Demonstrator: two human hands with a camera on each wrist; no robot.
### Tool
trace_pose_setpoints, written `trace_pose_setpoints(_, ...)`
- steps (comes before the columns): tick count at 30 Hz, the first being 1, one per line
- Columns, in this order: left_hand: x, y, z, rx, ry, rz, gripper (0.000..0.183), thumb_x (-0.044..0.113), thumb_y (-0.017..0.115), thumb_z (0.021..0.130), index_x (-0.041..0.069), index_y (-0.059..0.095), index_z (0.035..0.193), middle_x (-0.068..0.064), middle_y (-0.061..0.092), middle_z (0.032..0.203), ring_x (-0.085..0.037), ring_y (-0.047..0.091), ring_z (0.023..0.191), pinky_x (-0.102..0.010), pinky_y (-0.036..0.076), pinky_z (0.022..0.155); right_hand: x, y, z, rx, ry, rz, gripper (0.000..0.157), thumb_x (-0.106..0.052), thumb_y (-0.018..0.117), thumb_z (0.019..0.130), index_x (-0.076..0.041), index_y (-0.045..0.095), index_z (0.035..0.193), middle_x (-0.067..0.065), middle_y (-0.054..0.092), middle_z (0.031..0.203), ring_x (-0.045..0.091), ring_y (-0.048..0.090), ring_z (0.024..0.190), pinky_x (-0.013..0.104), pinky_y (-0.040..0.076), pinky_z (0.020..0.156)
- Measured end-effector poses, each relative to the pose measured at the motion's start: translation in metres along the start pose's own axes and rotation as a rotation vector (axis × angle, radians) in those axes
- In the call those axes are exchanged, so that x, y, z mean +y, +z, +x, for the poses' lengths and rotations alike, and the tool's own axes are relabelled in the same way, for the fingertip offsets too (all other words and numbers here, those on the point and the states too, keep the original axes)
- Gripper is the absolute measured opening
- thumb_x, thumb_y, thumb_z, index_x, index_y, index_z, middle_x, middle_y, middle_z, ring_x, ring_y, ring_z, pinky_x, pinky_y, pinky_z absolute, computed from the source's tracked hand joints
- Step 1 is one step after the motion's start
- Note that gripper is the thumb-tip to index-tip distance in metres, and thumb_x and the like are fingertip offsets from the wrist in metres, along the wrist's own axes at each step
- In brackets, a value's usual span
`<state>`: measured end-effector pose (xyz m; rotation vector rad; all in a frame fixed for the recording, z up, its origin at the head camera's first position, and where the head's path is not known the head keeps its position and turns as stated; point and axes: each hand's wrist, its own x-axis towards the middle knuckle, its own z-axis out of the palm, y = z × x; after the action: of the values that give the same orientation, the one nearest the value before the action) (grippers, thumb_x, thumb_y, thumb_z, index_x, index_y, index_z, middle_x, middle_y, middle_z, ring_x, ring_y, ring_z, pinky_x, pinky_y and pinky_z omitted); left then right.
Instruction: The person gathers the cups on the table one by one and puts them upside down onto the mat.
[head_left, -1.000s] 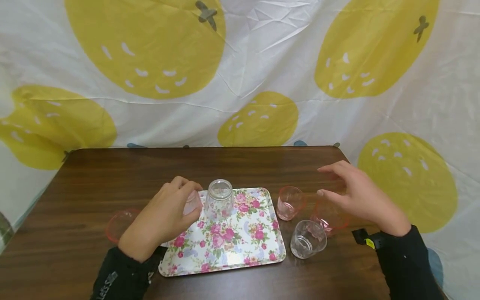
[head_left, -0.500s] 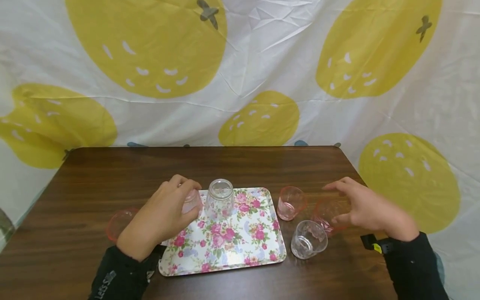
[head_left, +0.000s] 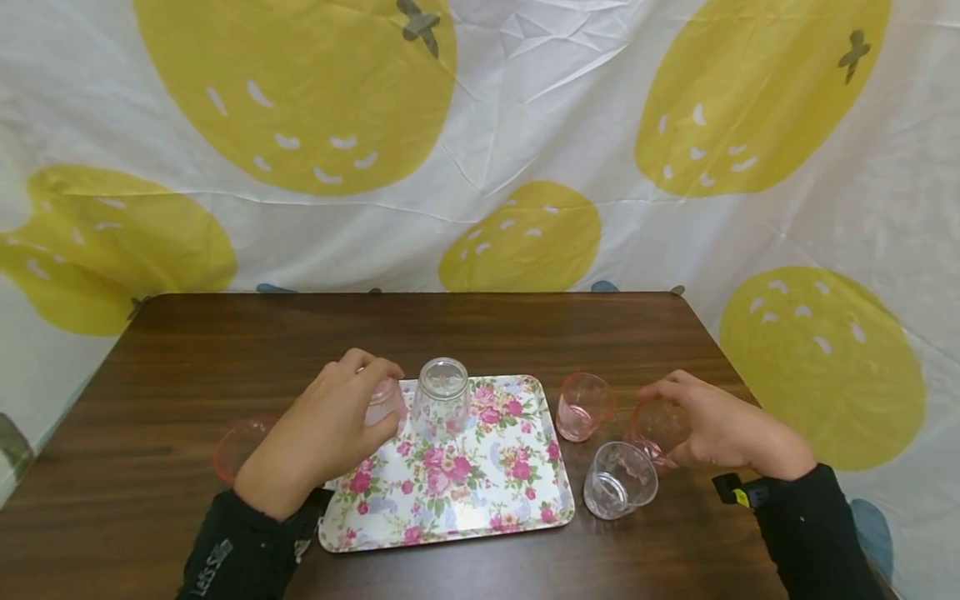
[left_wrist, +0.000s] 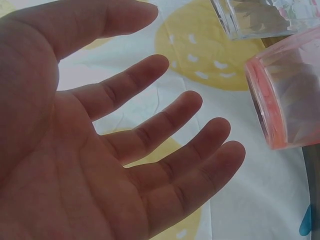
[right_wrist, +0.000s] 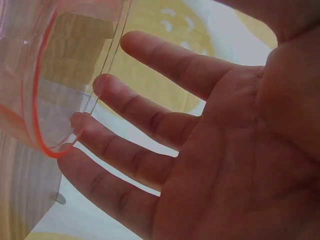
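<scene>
My left hand [head_left: 322,437] is at the left of a floral tray [head_left: 483,500], over a pink-tinted glass [head_left: 386,398] that sits there upside down. In the left wrist view its fingers are spread, with a gap before that pink glass [left_wrist: 300,95]. Beside it on the tray stands an overturned clear glass [head_left: 442,400]. Off the tray's right side, my right hand [head_left: 723,425] reaches around another pink glass [head_left: 652,421], mouth up on the table. The right wrist view has its extended fingertips right at the rim of that pink glass [right_wrist: 35,95].
An upright pink glass [head_left: 579,412] and an upright clear glass [head_left: 617,483] stand between the tray and my right hand. Left of the tray, my left forearm partly covers another pink glass [head_left: 238,446]. A lemon-print cloth [head_left: 517,108] hangs behind the brown table [head_left: 480,333].
My right hand has come down from above the right-hand pink glass to its rim. The left hand has stayed over its glass.
</scene>
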<state>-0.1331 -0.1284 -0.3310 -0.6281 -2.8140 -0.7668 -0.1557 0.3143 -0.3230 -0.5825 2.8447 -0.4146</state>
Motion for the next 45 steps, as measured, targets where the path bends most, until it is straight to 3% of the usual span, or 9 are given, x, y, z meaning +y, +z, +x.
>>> trace_pose_setpoints(10,0.001,-0.001,0.001,-0.004,0.007,0.008,0.041,0.018,0.07,0.084,0.003,0.064,0.122,-0.022,0.059,0.119,-0.038,0.055,0.106,-0.059,0.054,0.084,0.0,0.006,0.006,-0.035,-0.044,-0.002,0.078,-0.023,0.091,0.065,-0.003,0.057,0.132,0.018,0.055,0.118,0.033,0.057,0.1,0.053,0.055,0.081)
trace_pose_setpoints(29,0.001,-0.002,0.0,-0.026,-0.023,-0.002,0.04,0.019,0.069,0.086,0.006,0.063,0.123,-0.02,0.057,0.123,-0.038,0.052,0.109,-0.059,0.053,0.086,-0.001,0.004,0.005,-0.044,0.021,-0.017,0.076,-0.023,0.091,0.062,-0.008,0.058,0.129,0.016,0.054,0.118,0.03,0.056,0.095,0.05,0.054,0.08)
trace_pose_setpoints(35,0.001,-0.002,0.0,-0.03,-0.021,-0.009,0.04,0.019,0.068,0.086,0.004,0.063,0.123,-0.02,0.057,0.123,-0.038,0.052,0.109,-0.059,0.052,0.087,-0.001,-0.001,0.002,-0.012,0.032,-0.032,0.076,-0.033,0.091,0.063,-0.011,0.059,0.129,0.014,0.055,0.116,0.028,0.057,0.094,0.046,0.053,0.078)
trace_pose_setpoints(45,0.001,-0.003,-0.001,-0.032,-0.02,-0.01,0.039,0.019,0.067,0.087,0.005,0.063,0.122,-0.02,0.057,0.122,-0.038,0.052,0.109,-0.058,0.052,0.086,0.0,-0.01,-0.005,0.06,0.002,-0.059,0.073,-0.021,0.09,0.064,-0.01,0.059,0.129,0.016,0.055,0.118,0.031,0.058,0.096,0.047,0.054,0.076)
